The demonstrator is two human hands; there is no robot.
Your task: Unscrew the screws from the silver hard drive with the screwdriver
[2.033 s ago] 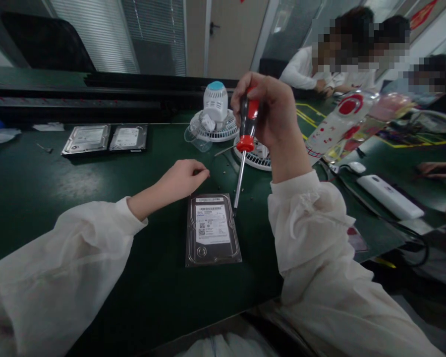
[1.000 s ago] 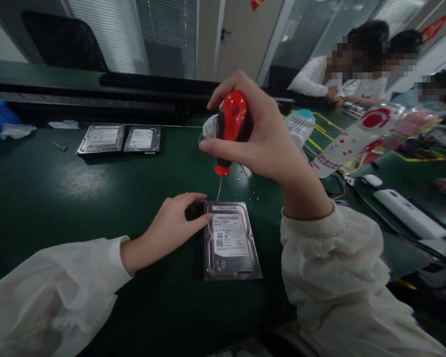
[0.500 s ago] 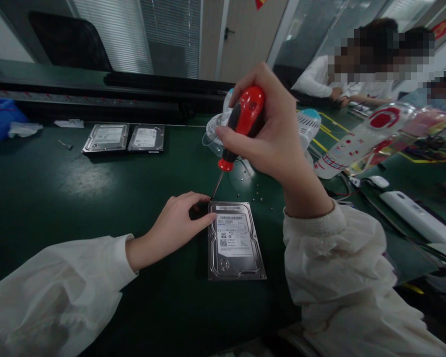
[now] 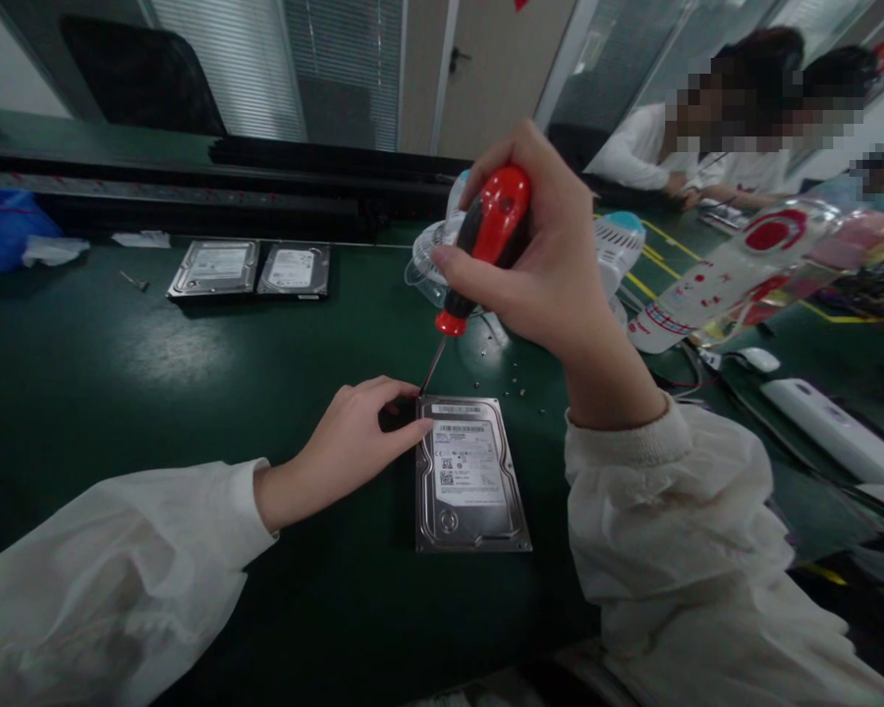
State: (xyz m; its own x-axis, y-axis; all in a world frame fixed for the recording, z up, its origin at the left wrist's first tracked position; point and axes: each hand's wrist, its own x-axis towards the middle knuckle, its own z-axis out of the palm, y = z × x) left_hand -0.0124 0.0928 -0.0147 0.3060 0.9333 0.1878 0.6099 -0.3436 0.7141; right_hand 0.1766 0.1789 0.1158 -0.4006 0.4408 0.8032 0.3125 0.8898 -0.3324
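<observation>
A silver hard drive (image 4: 469, 481) with a white label lies flat on the green table in front of me. My left hand (image 4: 364, 432) steadies it at the upper left corner, thumb on the top face and fingers curled by the edge. Wrapped round the red and black handle of a screwdriver (image 4: 497, 211) is my right hand (image 4: 541, 260), above the drive's far end. The screwdriver slants down, its tip at the upper left corner, close to my left fingertips. Whether a screw sits under the tip is hidden.
Several small screws (image 4: 516, 381) lie loose beyond the drive. Two more hard drives (image 4: 216, 267) rest side by side at the back left. A white fan (image 4: 431, 245) stands behind my right hand. To the right are a bottle (image 4: 699, 285), a white power strip (image 4: 832, 427) and cables.
The whole view has shifted slightly. My hands, the screwdriver and the hard drive keep almost the same arrangement, with the tip still at the same corner.
</observation>
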